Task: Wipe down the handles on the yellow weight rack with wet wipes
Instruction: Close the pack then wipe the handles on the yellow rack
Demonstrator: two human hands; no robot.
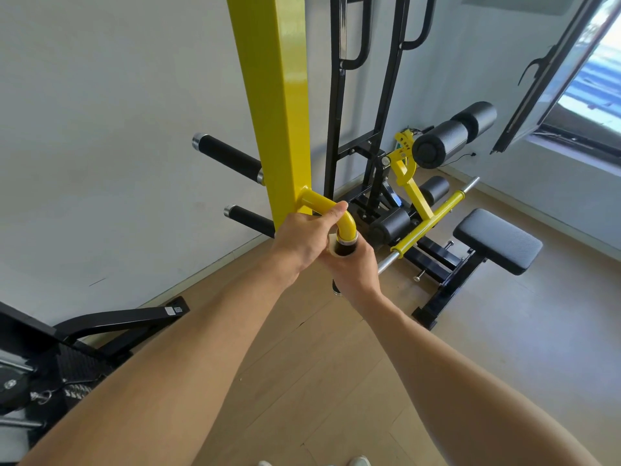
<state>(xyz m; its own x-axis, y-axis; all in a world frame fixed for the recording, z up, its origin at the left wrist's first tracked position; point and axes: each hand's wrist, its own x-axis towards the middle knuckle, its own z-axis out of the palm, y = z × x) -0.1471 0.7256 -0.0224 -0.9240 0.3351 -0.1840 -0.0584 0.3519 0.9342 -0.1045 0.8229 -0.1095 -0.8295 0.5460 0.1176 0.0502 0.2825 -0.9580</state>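
The yellow weight rack's upright post (282,105) rises in the middle of the head view. A bent yellow handle tube (346,223) leaves its foot and ends in a black grip (346,249) that points down. My left hand (302,238) is closed over the yellow tube, thumb on the bend. My right hand (354,269) is wrapped around the black grip just below. A small edge of a white wet wipe (332,246) shows against the grip between the two hands. The grip's lower end (336,286) sticks out under my right hand.
Two black pegs (226,157) (250,219) stick out left of the post. A black frame (336,129), a yellow-and-black leg machine with foam rollers (453,136) and a padded seat (497,240) stand behind on the wood floor. Black equipment (67,351) lies at the lower left, and an open window (568,72) is on the right.
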